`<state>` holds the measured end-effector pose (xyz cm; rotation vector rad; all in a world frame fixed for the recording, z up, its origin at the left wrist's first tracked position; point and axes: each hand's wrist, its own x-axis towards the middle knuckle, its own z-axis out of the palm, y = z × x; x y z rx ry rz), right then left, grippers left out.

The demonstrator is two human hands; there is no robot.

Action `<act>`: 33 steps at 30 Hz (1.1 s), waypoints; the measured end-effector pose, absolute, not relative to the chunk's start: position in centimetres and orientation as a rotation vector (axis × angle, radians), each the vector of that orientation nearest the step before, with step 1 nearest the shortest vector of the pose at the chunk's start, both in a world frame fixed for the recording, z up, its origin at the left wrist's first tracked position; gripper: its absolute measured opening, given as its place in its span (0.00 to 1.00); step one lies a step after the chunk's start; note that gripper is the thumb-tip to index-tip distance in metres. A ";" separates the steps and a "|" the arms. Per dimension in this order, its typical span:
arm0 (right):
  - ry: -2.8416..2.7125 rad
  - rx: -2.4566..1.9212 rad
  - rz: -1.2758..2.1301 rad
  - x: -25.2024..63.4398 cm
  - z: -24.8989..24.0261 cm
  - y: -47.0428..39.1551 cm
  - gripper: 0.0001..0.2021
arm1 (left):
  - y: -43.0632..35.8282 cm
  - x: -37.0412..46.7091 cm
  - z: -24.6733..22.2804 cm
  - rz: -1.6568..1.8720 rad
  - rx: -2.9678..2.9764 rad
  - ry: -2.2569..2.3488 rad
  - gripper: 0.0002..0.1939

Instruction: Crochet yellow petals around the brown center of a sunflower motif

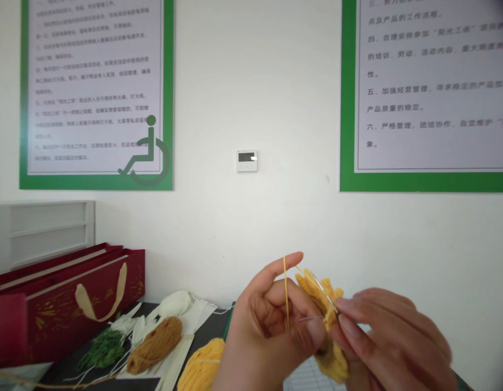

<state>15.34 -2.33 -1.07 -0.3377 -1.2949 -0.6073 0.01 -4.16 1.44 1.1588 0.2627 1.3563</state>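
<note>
In the head view, my left hand pinches a yellow crocheted piece between thumb and fingers. Its index finger is raised, with a strand of yellow yarn looped over it. My right hand grips a thin metal crochet hook between thumb and fingertips. The hook's shaft lies across the upper part of the piece, whose edge looks ruffled. Fingers cover much of the work, and the hook's tip is hard to make out. A ball of yellow yarn sits on the table just left of my left wrist.
Brown yarn, green yarn and white yarn lie on the dark table at the left. Behind them stand red gift bags and a white rack. Green-framed posters and a small panel hang on the wall.
</note>
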 end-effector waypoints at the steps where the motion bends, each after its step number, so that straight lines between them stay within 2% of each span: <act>1: -1.290 -0.309 -0.568 14.9 -1.0 -2.2 0.10 | -4.1 -0.1 1.7 1.303 1.126 0.266 0.36; 4: -1.305 -0.205 -0.200 13.8 -0.8 -2.0 0.04 | -4.0 -0.2 2.0 1.276 1.109 0.267 0.38; 6: -1.317 -0.165 0.069 13.5 -0.8 -2.1 0.02 | -4.0 -0.2 2.1 1.331 1.127 0.251 0.34; 9: -1.327 -0.157 0.262 14.0 -1.0 -2.2 0.02 | -4.1 -0.4 2.1 1.419 1.166 0.277 0.28; 12: -1.325 -0.175 0.363 14.5 -1.2 -2.2 0.03 | -4.2 -0.8 2.2 1.469 1.192 0.328 0.25; 33: -1.489 -0.205 0.189 16.1 -0.5 -2.8 0.02 | -3.6 -1.3 1.5 1.430 1.269 0.397 0.23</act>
